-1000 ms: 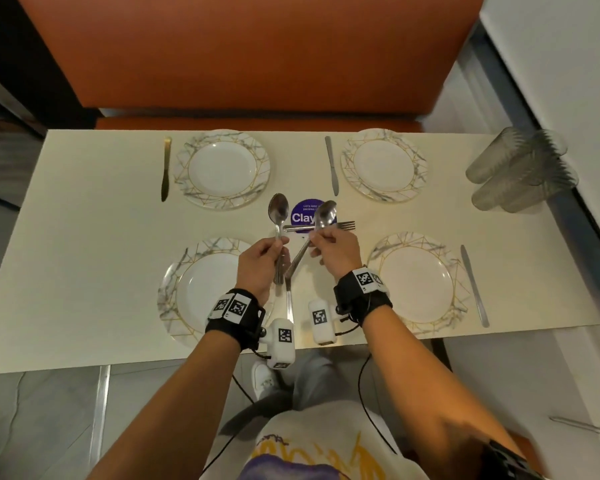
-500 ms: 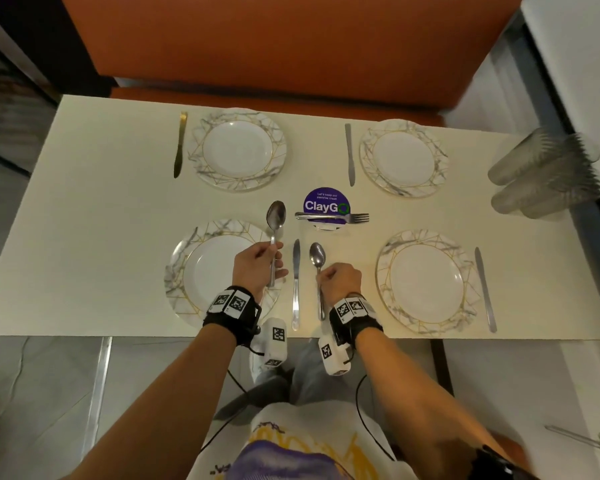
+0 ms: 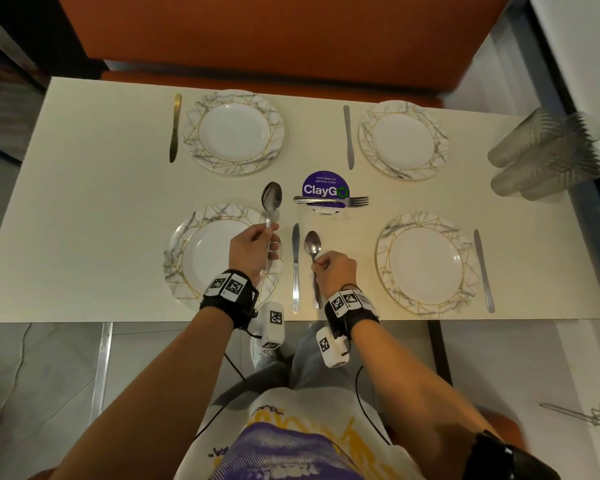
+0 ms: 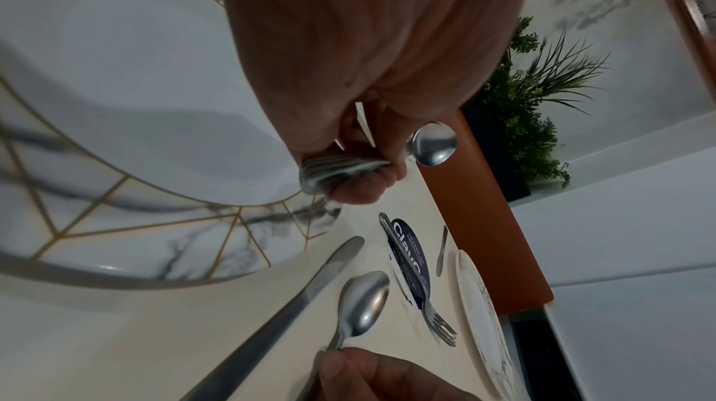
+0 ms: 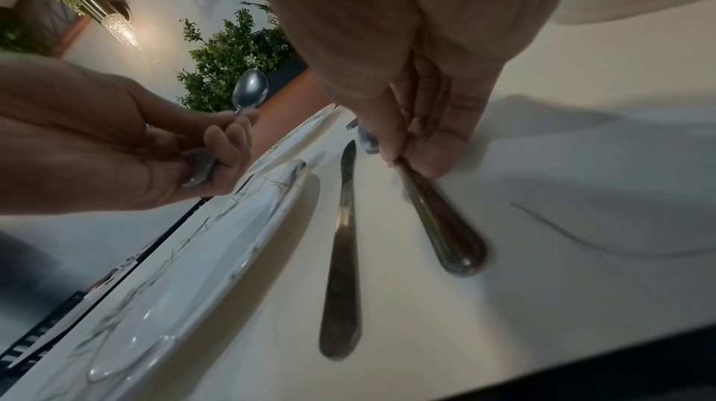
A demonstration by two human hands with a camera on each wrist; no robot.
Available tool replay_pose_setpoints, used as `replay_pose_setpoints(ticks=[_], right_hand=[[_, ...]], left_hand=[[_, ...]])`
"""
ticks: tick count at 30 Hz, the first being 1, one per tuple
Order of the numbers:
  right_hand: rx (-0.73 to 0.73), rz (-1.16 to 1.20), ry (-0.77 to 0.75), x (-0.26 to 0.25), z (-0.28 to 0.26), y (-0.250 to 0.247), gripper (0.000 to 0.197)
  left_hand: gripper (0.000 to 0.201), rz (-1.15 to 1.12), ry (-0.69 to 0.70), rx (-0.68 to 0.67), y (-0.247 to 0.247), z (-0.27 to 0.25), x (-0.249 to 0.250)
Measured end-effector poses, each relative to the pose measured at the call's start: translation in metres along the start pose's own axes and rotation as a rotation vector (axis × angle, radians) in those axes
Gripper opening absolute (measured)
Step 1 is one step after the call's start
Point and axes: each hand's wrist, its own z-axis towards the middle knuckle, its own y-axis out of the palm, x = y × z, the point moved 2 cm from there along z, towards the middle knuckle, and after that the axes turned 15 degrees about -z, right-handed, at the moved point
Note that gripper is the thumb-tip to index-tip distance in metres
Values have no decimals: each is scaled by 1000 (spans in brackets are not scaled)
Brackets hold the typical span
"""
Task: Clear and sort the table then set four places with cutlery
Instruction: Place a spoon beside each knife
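My left hand (image 3: 269, 237) grips the handles of stacked spoons (image 3: 272, 197) above the right rim of the near left plate (image 3: 187, 258); their handle ends (image 4: 341, 169) show fanned in my fist. My right hand (image 3: 317, 263) pinches the neck of one spoon (image 3: 313, 245) that lies flat on the table, just right of a silver knife (image 3: 295, 265). In the right wrist view the fingertips (image 5: 391, 156) close on that spoon's handle (image 5: 441, 218) beside the knife (image 5: 343, 248). A fork (image 3: 329, 200) lies across the purple ClayGo sign (image 3: 324, 188).
Three more marbled plates stand at near right (image 3: 388, 271), far left (image 3: 194, 133) and far right (image 3: 440, 147). Knives lie beside them: gold (image 3: 175, 128), silver (image 3: 349, 136) and silver (image 3: 484, 271). Stacked clear cups (image 3: 548, 154) lie at the right edge. An orange bench (image 3: 274, 29) runs behind.
My right hand brought its spoon down from near the sign and laid it on the table right of the knife. The left hand kept its spoons and shifted slightly left.
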Motion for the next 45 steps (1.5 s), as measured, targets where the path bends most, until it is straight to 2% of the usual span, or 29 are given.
replay_pose_setpoints(ticks=[11,16,20,23,29,31,37,42,45], right_hand=[[0,65,2,-2,-5,3,10],[74,18,-15,-4,-7,-6,10],[136,96,-96,-12,-6,-22,11],[189,150,-189,-24,-1,-39,14],[212,278,-223,-21,13,-78,18],[218,290,-217,-7,20,-90,15],[234,278,-117,60,41,-142,15],[252,362,24,150,69,-191,15],[283,328,126,218,79,-217,15]], left_hand=[[18,-12,-12,-15,-1,-3,-1],[14,-48,-38,-32,1,-6,-1],[18,4,-71,-69,7,-8,-1],[19,50,-70,-109,18,-10,-2],[16,85,-82,-224,66,-18,-9],[12,115,-83,-247,88,-19,-14],[20,179,-73,-341,167,-27,-44],[19,163,-81,-326,232,-36,-84],[18,143,-99,-290,263,-38,-108]])
